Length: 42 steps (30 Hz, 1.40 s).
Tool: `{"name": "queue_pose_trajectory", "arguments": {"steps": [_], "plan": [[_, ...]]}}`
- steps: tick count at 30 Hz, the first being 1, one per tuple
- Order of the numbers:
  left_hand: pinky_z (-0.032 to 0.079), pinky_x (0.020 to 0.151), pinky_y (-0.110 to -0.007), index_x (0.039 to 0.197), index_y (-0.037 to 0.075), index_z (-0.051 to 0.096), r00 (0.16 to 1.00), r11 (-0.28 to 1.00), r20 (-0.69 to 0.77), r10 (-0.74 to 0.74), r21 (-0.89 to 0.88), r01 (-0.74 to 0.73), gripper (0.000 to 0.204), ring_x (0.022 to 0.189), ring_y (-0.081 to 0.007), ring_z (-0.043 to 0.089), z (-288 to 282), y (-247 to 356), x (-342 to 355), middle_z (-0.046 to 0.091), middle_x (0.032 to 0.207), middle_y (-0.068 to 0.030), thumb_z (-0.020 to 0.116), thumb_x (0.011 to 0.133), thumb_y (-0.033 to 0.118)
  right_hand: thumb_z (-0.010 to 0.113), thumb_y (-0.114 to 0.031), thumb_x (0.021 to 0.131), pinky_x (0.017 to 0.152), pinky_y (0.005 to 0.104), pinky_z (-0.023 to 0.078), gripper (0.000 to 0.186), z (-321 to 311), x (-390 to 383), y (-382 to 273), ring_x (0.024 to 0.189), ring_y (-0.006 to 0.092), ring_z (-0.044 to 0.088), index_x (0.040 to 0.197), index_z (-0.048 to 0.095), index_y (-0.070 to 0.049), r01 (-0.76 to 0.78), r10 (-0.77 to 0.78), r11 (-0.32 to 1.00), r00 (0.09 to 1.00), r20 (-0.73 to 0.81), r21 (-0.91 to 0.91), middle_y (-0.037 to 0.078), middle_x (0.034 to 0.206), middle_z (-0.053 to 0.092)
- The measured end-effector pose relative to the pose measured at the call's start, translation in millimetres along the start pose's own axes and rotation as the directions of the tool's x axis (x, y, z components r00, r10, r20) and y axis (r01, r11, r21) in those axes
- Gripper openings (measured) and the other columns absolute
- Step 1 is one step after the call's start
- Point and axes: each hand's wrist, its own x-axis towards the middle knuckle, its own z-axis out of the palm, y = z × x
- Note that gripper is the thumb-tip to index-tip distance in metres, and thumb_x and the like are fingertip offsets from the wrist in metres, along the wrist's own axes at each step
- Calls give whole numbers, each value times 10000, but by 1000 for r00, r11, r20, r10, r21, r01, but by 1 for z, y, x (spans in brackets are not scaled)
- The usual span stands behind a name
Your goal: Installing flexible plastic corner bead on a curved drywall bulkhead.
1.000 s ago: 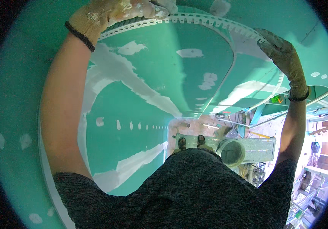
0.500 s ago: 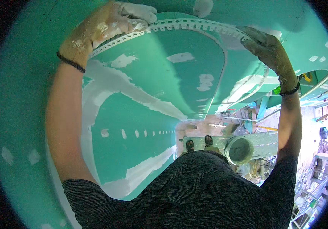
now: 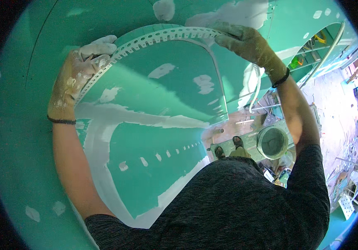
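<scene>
A white perforated corner bead [image 3: 158, 36] with a notched edge bends along the curved edge of a green wallboard arch. My left hand [image 3: 83, 71], in a dusty pale work glove, is closed at the bead's left stretch, thumb and fingers pressed at its edge. At the right stretch, my right hand [image 3: 245, 46], gloved too, pinches the bead between thumb and fingers. Past my right hand the bead's loose tail [image 3: 257, 85] hangs down in a curve. Both palms and the bead's left end are partly hidden.
Green wallboard [image 3: 154, 146] with white filler patches surrounds the arch. Below, my feet stand on a raised plank [image 3: 250, 145] beside a round bucket [image 3: 259, 146] of grey material. An opening [image 3: 322, 48] at the right holds yellow cable; clutter and a metal frame [image 3: 356, 166] lie lower right.
The view has turned, so the arch and both hands sit further left in the picture. My left hand is lower along the curve. Both hands stay on the bead.
</scene>
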Motion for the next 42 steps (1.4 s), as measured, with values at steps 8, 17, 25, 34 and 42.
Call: {"name": "queue_pose_trajectory", "arguments": {"steps": [8,17,25,34,42], "plan": [[508,1063,-327,1214,3,755,998,998,-27,-48,-42,47,405,1222,-202,658,-2,-5,-1,665,1422,-129,772,833,138,747,-150,944,1028,379,568,346,66,-23,5,1193,301,686,1284,722,-213,155,-267,913,927,-265,-378,82,1349,698],[510,1062,-371,1222,-29,732,999,992,-24,-22,-122,19,442,1242,-261,639,0,-9,2,595,1487,-197,807,861,216,739,-185,962,1089,413,524,337,100,-28,-20,1263,295,653,1298,726,-189,-41,14,998,862,-506,-42,100,1355,698],[496,1036,-342,1201,-19,744,999,991,-30,-35,-128,31,474,1256,-244,621,-2,-14,0,595,1492,-190,835,840,273,629,-353,1038,1066,419,513,374,106,-24,-35,1233,340,658,1323,696,-121,-143,318,921,813,-487,363,160,1324,692],[479,1082,-343,1159,-20,752,997,989,-45,-63,-140,56,292,1310,-255,602,2,-15,2,591,1497,-183,754,894,103,588,-391,1045,1040,433,533,411,122,-22,-44,1220,377,650,1351,668,-128,-162,245,968,786,-568,193,173,1341,677],[473,1114,-353,1152,-34,745,996,994,-60,-63,-95,57,272,1328,-264,595,-1,-14,2,586,1495,-194,691,886,-29,546,-368,1060,1142,495,443,435,132,-24,-57,1350,422,544,1425,616,-141,-313,418,908,727,-544,278,188,1440,610]]}}
